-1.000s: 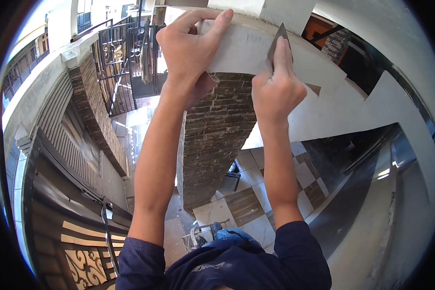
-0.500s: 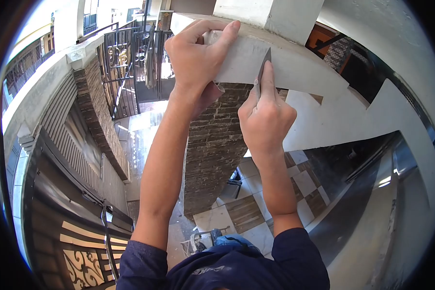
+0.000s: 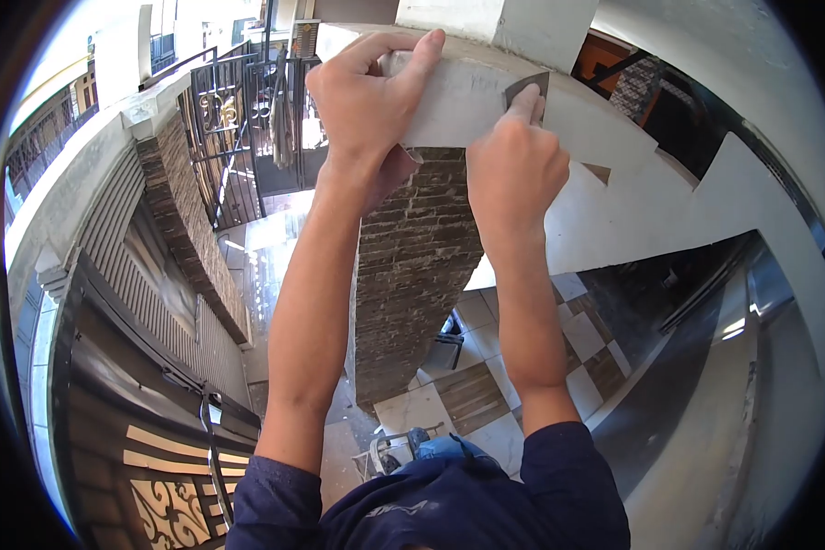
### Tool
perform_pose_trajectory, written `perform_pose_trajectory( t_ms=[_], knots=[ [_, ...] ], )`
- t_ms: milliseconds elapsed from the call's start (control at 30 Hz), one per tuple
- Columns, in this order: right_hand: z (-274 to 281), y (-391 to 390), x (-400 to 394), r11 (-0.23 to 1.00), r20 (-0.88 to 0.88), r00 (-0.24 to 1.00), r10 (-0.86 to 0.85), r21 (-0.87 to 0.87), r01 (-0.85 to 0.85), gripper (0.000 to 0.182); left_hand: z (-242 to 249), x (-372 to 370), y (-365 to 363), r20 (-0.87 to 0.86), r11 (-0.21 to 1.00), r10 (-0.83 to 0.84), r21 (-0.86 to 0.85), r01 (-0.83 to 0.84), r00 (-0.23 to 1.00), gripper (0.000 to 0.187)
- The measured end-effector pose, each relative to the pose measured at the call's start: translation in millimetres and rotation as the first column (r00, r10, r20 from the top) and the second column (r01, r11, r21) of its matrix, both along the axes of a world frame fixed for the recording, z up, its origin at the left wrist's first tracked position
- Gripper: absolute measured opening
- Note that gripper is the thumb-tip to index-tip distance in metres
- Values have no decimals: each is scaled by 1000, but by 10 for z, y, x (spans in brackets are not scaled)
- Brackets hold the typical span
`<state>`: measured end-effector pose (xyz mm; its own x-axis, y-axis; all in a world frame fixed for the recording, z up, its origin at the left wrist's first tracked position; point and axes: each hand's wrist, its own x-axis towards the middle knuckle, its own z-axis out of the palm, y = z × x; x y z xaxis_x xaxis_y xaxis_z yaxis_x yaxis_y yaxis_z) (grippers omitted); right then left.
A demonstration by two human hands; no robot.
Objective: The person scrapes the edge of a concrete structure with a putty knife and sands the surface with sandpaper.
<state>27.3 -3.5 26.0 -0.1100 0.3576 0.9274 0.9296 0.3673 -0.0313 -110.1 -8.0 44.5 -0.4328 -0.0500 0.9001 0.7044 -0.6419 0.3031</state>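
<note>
My left hand point(image 3: 367, 96) is curled over the end of a white, plastered ledge point(image 3: 454, 105), its thumb stretched up along the top edge. A reddish-brown curled sheet point(image 3: 392, 179) shows beside and behind my left wrist; what holds it is hidden. My right hand point(image 3: 518, 174) grips a putty knife with a flat dark blade point(image 3: 528, 89). The blade lies broad side toward me against the ledge face, just under its upper edge. My index finger presses on the blade, and the handle is hidden in my fist.
A stone-clad pillar point(image 3: 412, 266) stands below the ledge. To the right, a white panel point(image 3: 651, 215) continues with a ragged edge. Far below are a checkered tile floor point(image 3: 472, 394) and a metal frame point(image 3: 380, 449) near my body. A dark gate point(image 3: 165, 458) is at lower left.
My right hand has moved slightly right, and the putty knife has turned from edge-on to flat against the ledge. My left hand keeps its place on the ledge.
</note>
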Motion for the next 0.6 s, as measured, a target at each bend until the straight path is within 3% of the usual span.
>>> perform_pose_trajectory(
  t_ms=[67,133,167,200,300,467,600],
  knots=[
    [-56,2,69,993,-20,999,25,113,-23,52,-25,6,30,8,999,-25,24,25,1000,31],
    [-70,-130,87,975,-126,968,218,-26,-223,53,21,-26,53,4,997,-35,67,34,999,31],
    [-79,-248,54,943,-176,948,264,-159,-292,59,5,-31,46,16,998,-46,40,45,999,30],
    [-140,-289,7,943,-177,947,267,-156,-295,59,-10,-32,31,31,998,-57,11,57,998,30],
    [-327,-164,-32,924,54,941,333,182,-337,64,-17,-37,18,27,998,-68,18,67,997,30],
    [-704,271,312,906,69,947,314,275,-321,69,-24,-40,50,17,999,-42,7,42,999,30],
    [-618,421,426,872,143,935,324,338,-354,75,-56,-26,85,37,996,-81,-27,82,996,31]
  ],
)
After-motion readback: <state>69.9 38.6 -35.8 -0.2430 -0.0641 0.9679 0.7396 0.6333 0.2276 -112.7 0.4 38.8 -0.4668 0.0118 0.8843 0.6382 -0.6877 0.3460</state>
